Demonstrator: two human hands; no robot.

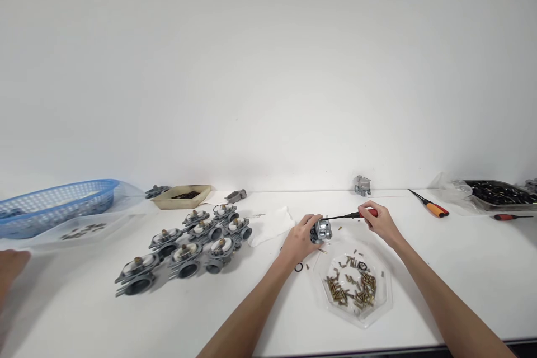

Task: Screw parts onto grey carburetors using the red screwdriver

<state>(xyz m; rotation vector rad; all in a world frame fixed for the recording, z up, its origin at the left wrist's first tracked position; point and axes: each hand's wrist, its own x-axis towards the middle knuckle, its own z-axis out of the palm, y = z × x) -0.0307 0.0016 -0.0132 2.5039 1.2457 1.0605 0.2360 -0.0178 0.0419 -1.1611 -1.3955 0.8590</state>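
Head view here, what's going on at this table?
A person holds a small metal carburetor in their left hand and a red-handled screwdriver in their right hand, its tip at the carburetor. Nearby lies a clear plastic tray of brass parts. More carburetors stand grouped to the left, and another person's hand shows at the left edge.

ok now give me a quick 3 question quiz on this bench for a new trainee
1. Which hand holds the red-handled screwdriver?
2. True or false: the brass fittings lie in the clear octagonal dish.
3. What is the left hand gripping?

Key:
1. The right hand
2. True
3. A grey metal carburetor
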